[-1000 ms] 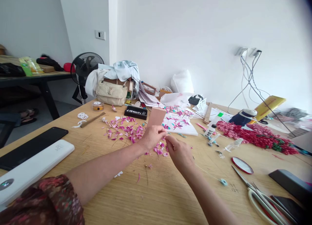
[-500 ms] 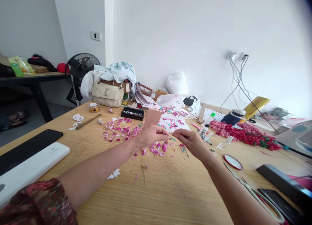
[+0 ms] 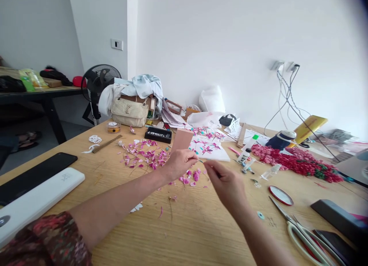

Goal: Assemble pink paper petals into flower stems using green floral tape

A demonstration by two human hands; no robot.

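Over the middle of the table my left hand [image 3: 180, 163] is closed in a pinch, thumb against fingers. My right hand [image 3: 225, 181] is also pinched, just to its right. A thin greenish strand [image 3: 200, 161] spans the small gap between both sets of fingertips; its kind is too small to make out. Loose pink petals [image 3: 143, 152] lie scattered behind and left of my left hand. Beyond my hands, pink flowers with teal parts [image 3: 206, 149] rest on a white sheet [image 3: 221, 155]. A pinkish-brown card [image 3: 182, 138] stands behind my left hand.
Scissors [image 3: 299, 229] and a round red-rimmed lid [image 3: 281, 195] lie at right, near small bottles [image 3: 243, 155] and red-pink flower strands [image 3: 299, 162]. A white power bank [image 3: 43, 200] and a black phone [image 3: 40, 174] are at left. A handbag [image 3: 129, 111] stands behind.
The view has shifted slightly, so the scene sits a little further right. My right hand has dropped and tilted, its fingertips now lower beside my left; the strand stays between them.
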